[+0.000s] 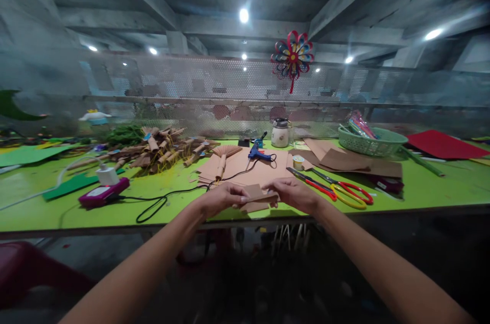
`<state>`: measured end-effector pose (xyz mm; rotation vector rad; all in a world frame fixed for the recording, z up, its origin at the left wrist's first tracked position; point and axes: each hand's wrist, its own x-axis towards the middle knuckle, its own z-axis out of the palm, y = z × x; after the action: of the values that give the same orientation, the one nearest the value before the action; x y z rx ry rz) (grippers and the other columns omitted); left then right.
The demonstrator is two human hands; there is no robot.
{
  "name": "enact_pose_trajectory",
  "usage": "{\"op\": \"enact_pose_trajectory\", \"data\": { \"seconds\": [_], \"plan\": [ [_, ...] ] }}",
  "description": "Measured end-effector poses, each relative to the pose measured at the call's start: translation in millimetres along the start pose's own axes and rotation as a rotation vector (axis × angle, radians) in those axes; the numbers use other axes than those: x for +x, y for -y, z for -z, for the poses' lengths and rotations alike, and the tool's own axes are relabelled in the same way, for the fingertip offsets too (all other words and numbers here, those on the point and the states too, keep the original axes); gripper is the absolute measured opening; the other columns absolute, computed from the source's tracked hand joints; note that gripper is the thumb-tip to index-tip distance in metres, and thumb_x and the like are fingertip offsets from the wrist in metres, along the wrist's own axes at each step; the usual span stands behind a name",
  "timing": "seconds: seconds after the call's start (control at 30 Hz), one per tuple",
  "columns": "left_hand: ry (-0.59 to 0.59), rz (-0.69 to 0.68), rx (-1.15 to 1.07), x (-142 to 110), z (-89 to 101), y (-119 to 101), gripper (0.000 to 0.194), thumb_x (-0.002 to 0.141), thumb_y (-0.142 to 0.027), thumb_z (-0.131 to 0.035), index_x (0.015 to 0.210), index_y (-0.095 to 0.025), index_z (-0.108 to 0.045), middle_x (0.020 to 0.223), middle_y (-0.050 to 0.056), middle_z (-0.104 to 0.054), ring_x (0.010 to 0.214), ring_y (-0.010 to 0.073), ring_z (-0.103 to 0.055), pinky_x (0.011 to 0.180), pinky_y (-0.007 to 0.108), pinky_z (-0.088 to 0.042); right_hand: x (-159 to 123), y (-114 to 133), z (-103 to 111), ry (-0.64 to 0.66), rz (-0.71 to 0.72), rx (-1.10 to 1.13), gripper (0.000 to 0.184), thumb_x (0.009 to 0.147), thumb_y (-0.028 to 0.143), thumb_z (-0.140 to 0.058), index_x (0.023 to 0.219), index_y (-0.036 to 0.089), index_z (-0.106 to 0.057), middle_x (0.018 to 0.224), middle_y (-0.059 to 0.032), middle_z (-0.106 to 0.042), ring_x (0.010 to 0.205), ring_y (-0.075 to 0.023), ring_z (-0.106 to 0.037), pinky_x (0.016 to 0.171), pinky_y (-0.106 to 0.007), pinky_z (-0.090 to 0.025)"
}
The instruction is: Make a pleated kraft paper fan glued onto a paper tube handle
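Observation:
Between both hands, at the near edge of the green table, is a folded piece of brown paper (257, 193). My left hand (226, 198) pinches its left end, and my right hand (293, 194) grips its right end. Another bit of brown paper (254, 207) shows just beneath it. Behind the hands lie larger sheets of brown paper (241, 166), with a blue glue gun (260, 153) resting on them. To the left of the glue gun is a pleated paper fan shape (222, 160) with a rolled handle. Scissors with red and yellow handles (348, 195) lie right of my right hand.
On the left, a purple power strip (103, 193) trails a black cable (153, 206) towards the hands. Rolled brown paper pieces (161, 149) are heaped behind it. A lidded jar (280, 135) stands at the back, and a green basket (373, 144) at the right near red sheets (446, 144).

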<state>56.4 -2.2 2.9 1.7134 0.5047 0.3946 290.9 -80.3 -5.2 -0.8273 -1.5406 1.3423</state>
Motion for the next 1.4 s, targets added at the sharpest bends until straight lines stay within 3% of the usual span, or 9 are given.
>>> {"op": "enact_pose_trajectory", "data": {
  "seconds": [0.13, 0.37, 0.53, 0.73, 0.87, 1.03, 1.2, 1.27, 1.4],
  "plan": [
    [0.007, -0.028, -0.203, -2.2, -18.1, 0.9, 0.024, 0.068, -0.035, -0.070, 0.076, -0.012, -0.064, 0.066, 0.001, -0.055, 0.058, 0.0094, -0.044, 0.057, 0.022, -0.031, -3.8, 4.2, -13.6, 0.044, 0.093, 0.091, 0.044, 0.074, 0.030, -0.072, 0.115, 0.017, -0.062, 0.092, -0.0064, -0.066, 0.080, -0.0145, -0.059, 0.074, -0.029, -0.047],
    [0.097, -0.085, -0.526, 0.8, -40.4, 5.5, 0.019, 0.068, -0.026, -0.074, 0.075, -0.011, -0.065, 0.064, 0.002, -0.056, 0.058, 0.0091, -0.046, 0.060, 0.024, -0.033, 0.1, 17.0, -29.5, -0.039, 0.261, -0.079, 0.011, 0.071, 0.024, -0.075, 0.079, 0.017, -0.074, 0.078, -0.0018, -0.056, 0.074, -0.0120, -0.055, 0.071, -0.026, -0.046],
    [0.091, -0.124, -0.685, 1.8, -49.7, 12.2, 0.014, 0.071, -0.023, -0.072, 0.075, -0.011, -0.065, 0.069, 0.002, -0.057, 0.062, 0.0095, -0.050, 0.064, 0.024, -0.035, 6.0, 10.9, -27.3, -0.073, 0.252, -0.011, 0.013, 0.070, 0.024, -0.075, 0.080, 0.017, -0.073, 0.085, -0.0030, -0.057, 0.079, -0.0131, -0.055, 0.073, -0.027, -0.046],
    [0.043, -0.184, -0.746, 0.8, -61.2, 14.2, 0.022, 0.068, -0.025, -0.074, 0.082, -0.009, -0.067, 0.069, 0.003, -0.055, 0.060, 0.0094, -0.050, 0.063, 0.024, -0.037, 4.8, 8.3, -36.7, -0.124, 0.237, -0.040, 0.016, 0.071, 0.026, -0.074, 0.082, 0.015, -0.072, 0.074, -0.0031, -0.066, 0.067, -0.0137, -0.059, 0.065, -0.027, -0.048],
    [-0.016, -0.133, -0.734, -3.3, -64.6, 11.6, 0.023, 0.070, -0.025, -0.073, 0.086, -0.008, -0.068, 0.074, 0.004, -0.057, 0.061, 0.0083, -0.051, 0.061, 0.022, -0.038, 3.9, 12.1, -39.9, -0.098, 0.207, -0.102, 0.017, 0.073, 0.029, -0.072, 0.078, 0.012, -0.070, 0.066, -0.0027, -0.066, 0.058, -0.0137, -0.059, 0.059, -0.027, -0.048],
    [-0.076, -0.079, -0.510, -5.2, -53.4, 9.0, 0.020, 0.076, -0.028, -0.068, 0.082, -0.009, -0.068, 0.075, 0.005, -0.060, 0.066, 0.0098, -0.053, 0.065, 0.022, -0.039, 6.7, 14.7, -35.0, -0.085, 0.178, -0.208, 0.024, 0.074, 0.035, -0.069, 0.077, 0.011, -0.068, 0.068, -0.0026, -0.065, 0.062, -0.0138, -0.058, 0.061, -0.026, -0.046],
    [-0.287, -0.143, -0.207, -5.1, -24.6, -17.3, 0.032, 0.078, -0.038, -0.063, 0.095, -0.012, -0.067, 0.087, 0.008, -0.064, 0.079, 0.0157, -0.056, 0.068, 0.025, -0.041, 10.5, 23.0, -28.4, 0.055, 0.052, -0.565, 0.024, 0.082, 0.033, -0.057, 0.086, 0.011, -0.065, 0.073, -0.0023, -0.062, 0.064, -0.0127, -0.054, 0.059, -0.023, -0.043],
    [-0.259, -0.178, 0.025, -4.0, -17.4, -29.8, 0.037, 0.079, -0.040, -0.060, 0.105, -0.014, -0.066, 0.093, 0.009, -0.065, 0.083, 0.0174, -0.056, 0.068, 0.026, -0.041, 12.8, 27.8, -28.0, 0.156, 0.055, -0.763, 0.018, 0.082, 0.027, -0.055, 0.079, 0.011, -0.063, 0.066, -0.0001, -0.058, 0.059, -0.0110, -0.049, 0.056, -0.022, -0.039],
    [-0.195, -0.165, 0.568, 1.8, -13.2, -37.5, 0.024, 0.070, -0.028, -0.066, 0.088, -0.014, -0.072, 0.077, 0.005, -0.069, 0.071, 0.0163, -0.057, 0.063, 0.024, -0.040, 21.1, 32.3, -27.3, 0.297, 0.084, -0.976, 0.020, 0.083, 0.022, -0.050, 0.076, 0.011, -0.064, 0.059, 0.0023, -0.052, 0.055, -0.0091, -0.041, 0.054, -0.020, -0.034]
  ]
}}
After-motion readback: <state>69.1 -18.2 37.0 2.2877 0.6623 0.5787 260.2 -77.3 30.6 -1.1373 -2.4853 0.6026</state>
